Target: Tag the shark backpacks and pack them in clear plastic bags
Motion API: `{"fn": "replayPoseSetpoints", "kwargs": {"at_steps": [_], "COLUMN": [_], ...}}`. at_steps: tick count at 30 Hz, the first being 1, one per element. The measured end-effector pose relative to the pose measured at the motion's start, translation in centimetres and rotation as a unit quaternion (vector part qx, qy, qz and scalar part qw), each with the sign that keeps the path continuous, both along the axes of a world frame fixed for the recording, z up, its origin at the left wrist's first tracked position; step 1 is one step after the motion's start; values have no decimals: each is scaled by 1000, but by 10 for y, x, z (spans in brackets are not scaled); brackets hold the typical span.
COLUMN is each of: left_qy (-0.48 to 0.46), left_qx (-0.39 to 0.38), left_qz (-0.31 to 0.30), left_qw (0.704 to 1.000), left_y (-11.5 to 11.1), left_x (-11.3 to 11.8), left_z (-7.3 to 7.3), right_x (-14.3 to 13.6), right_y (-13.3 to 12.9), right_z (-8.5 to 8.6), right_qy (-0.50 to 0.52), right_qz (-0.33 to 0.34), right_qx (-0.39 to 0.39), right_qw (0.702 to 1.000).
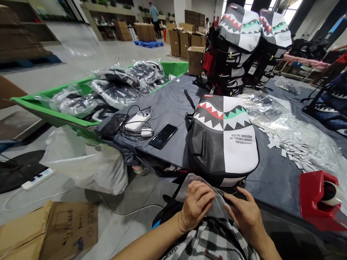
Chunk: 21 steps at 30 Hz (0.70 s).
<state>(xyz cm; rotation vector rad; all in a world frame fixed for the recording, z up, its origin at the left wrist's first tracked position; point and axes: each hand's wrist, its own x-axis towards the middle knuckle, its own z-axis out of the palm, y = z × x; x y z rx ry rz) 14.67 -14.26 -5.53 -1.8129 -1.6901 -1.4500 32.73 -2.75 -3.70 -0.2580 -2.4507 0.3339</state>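
A black and white backpack (224,139) with a zigzag teeth pattern lies on the grey-covered table, near its front edge. Just below it, over the lap, a thin grey sheet (216,207) is spread between both hands. My left hand (198,201) is closed, its fingers curled round the sheet's left part. My right hand (244,212) pinches the sheet's right edge between thumb and fingers; part of that edge is hidden by the fingers. Neither hand touches the printed front of the backpack.
A black phone (163,136) and white charger (137,121) with cables lie left of the backpack. Right are white tags (298,145) and a red tape dispenser (316,199). Stacked backpacks (236,33) stand behind. A green-edged bin (54,116) holds bagged items. A person (154,17) stands far back.
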Motion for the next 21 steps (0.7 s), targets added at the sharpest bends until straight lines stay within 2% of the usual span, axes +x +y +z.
{"fn": "replayPoseSetpoints", "kwargs": {"at_steps": [4, 13, 18, 21], "left_qy": [32, 134, 149, 141], "left_qx": [28, 52, 55, 54], "left_qz": [8, -16, -19, -44], "left_qw": [999, 990, 987, 988], "left_y": [6, 17, 19, 17], "left_x": [-9, -28, -37, -40], "left_z": [-15, -22, -31, -33], "right_x": [0, 6, 32, 51], "right_y": [1, 6, 11, 13], "right_z": [1, -4, -4, -6], "right_qy": [17, 3, 10, -1], "right_qz": [8, 32, -37, -103], "right_qx": [-1, -1, -52, -165], "right_qw": [1000, 999, 998, 981]}}
